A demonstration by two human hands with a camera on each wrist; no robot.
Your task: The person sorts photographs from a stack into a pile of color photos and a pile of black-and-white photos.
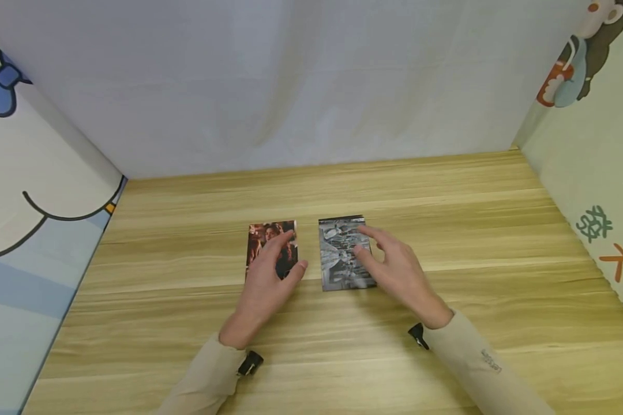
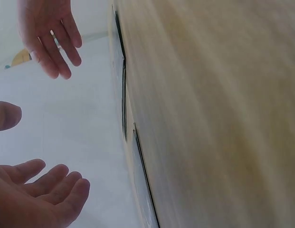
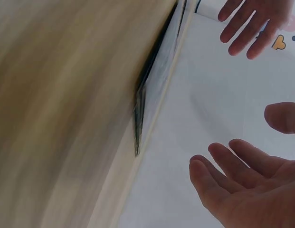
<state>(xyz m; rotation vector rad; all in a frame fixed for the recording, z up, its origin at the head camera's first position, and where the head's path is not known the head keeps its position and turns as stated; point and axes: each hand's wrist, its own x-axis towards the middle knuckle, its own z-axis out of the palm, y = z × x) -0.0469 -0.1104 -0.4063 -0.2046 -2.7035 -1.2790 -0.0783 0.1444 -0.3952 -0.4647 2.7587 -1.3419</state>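
Two flat picture cards lie side by side on the wooden table. The left one, a colour picture (image 1: 256,231) with a person on it, is partly covered by my left hand (image 1: 266,276). The right one, a black-and-white picture (image 1: 340,262), appears as a thin stack with several edges in the right wrist view. Over its right side hangs my right hand (image 1: 394,268). Both hands have relaxed, slightly bent fingers and hold nothing. From the side, the left hand (image 2: 47,194) and the right hand (image 3: 252,185) hover above the tabletop, apart from the cards.
A pale cloth wall (image 1: 311,86) rises behind the wooden table (image 1: 187,196). Printed panels stand on the left (image 1: 36,155) and on the right (image 1: 592,173). A black strap end shows by the left cuff (image 1: 250,363) and another by the right cuff (image 1: 418,335).
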